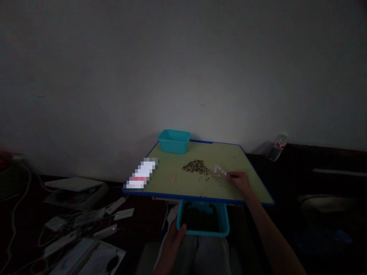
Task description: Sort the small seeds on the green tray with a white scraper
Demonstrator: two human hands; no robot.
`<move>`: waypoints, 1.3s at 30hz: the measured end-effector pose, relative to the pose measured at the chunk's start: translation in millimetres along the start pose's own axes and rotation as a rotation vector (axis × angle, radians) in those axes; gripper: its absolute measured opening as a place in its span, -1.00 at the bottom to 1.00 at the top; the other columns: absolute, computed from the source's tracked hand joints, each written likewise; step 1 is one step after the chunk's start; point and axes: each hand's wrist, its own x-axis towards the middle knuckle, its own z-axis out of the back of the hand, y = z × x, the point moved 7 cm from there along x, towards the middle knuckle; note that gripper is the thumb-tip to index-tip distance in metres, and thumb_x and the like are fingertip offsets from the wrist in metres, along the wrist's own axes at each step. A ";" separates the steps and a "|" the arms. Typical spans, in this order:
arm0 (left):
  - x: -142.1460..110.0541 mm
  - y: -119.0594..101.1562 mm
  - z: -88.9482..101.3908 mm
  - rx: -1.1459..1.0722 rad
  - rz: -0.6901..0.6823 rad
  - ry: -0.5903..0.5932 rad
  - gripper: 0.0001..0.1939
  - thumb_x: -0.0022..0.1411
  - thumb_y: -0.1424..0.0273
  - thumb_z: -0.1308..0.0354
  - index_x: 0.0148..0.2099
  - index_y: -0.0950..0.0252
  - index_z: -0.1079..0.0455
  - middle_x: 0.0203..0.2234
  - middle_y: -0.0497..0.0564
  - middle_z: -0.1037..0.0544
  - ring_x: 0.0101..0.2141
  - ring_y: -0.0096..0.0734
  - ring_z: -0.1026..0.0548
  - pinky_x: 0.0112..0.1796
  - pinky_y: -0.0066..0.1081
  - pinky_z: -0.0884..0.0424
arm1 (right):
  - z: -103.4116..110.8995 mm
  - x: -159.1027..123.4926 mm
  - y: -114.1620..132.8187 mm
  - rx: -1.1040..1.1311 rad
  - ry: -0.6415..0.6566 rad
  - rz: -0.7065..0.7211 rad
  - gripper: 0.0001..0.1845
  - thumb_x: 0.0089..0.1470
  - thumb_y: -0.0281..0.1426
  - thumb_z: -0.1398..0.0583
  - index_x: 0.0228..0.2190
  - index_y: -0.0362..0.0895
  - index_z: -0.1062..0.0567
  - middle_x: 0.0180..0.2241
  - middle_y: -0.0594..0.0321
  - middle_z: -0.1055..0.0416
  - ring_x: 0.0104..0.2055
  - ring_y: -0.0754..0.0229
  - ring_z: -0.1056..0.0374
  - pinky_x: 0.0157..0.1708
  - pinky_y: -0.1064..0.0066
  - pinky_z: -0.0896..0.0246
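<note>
Below the table's front edge, over my lap, my left hand [175,233] grips the left rim of a turquoise plastic basin [228,225]. Dark contents lie inside it, too dim to name. My right hand [239,180], above the table's right side, is closed on one end of a small pale, bent tool [219,169]; its exact kind is unclear. Left of that tool's tip lies a spread pile of small brown and dark grains or seeds [196,166], with a few scattered towards the front edge. A fainter patch of pale bits [172,178] lies further left.
Another turquoise basin [174,146] stands at the back left of the blue-edged table [206,189]. A blurred-out bright, phone-like rectangle [142,173] is at the left edge. Cables and chargers [106,231] clutter the floor left. A plastic bottle [277,148] leans by the wall at right.
</note>
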 end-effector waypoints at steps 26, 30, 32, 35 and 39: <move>1.9 1.3 2.5 0.042 0.026 0.002 -0.39 0.34 0.03 -0.03 0.29 0.24 -0.32 0.26 0.08 -0.45 0.31 -0.05 -0.29 0.30 -0.08 -0.18 | 0.2 -2.6 4.8 0.026 0.016 0.005 -0.70 -0.24 -0.26 -0.35 -0.40 -0.13 -0.71 -0.36 0.08 -0.65 -0.29 -0.09 -0.58 -0.20 0.17 -0.46; 0.2 -2.4 4.3 0.070 0.020 -0.010 -0.42 0.33 0.03 -0.03 0.29 0.17 -0.33 0.26 0.00 -0.46 0.31 -0.12 -0.29 0.30 -0.16 -0.19 | -0.6 -1.3 4.2 0.001 0.018 0.013 -0.70 -0.23 -0.24 -0.34 -0.39 -0.11 -0.71 -0.38 0.11 -0.65 -0.30 -0.09 -0.57 -0.21 0.16 -0.46; -0.1 -2.1 5.1 0.083 0.028 -0.017 -0.42 0.33 0.04 -0.03 0.29 0.17 -0.34 0.26 -0.01 -0.46 0.30 -0.13 -0.31 0.29 -0.17 -0.21 | 0.1 -0.5 5.0 0.000 0.000 0.028 -0.71 -0.23 -0.24 -0.33 -0.40 -0.09 -0.71 -0.36 0.12 -0.65 -0.29 -0.09 -0.58 -0.20 0.15 -0.46; -0.2 -1.9 5.1 0.079 0.032 -0.016 -0.43 0.33 0.05 -0.03 0.28 0.18 -0.34 0.25 0.00 -0.47 0.30 -0.11 -0.31 0.29 -0.17 -0.20 | 4.3 0.0 4.1 0.012 -0.063 0.023 -0.70 -0.24 -0.24 -0.33 -0.40 -0.08 -0.71 -0.34 0.12 -0.65 -0.26 -0.11 -0.58 -0.17 0.14 -0.46; -0.8 -5.4 5.4 0.045 0.029 -0.019 -0.44 0.31 0.05 -0.06 0.26 0.17 -0.37 0.24 -0.01 -0.48 0.31 -0.08 -0.30 0.30 -0.15 -0.18 | 10.3 -1.1 1.4 -0.006 -0.128 0.003 -0.71 -0.25 -0.25 -0.33 -0.42 -0.10 -0.71 -0.36 0.09 -0.65 -0.26 -0.13 -0.58 -0.17 0.14 -0.47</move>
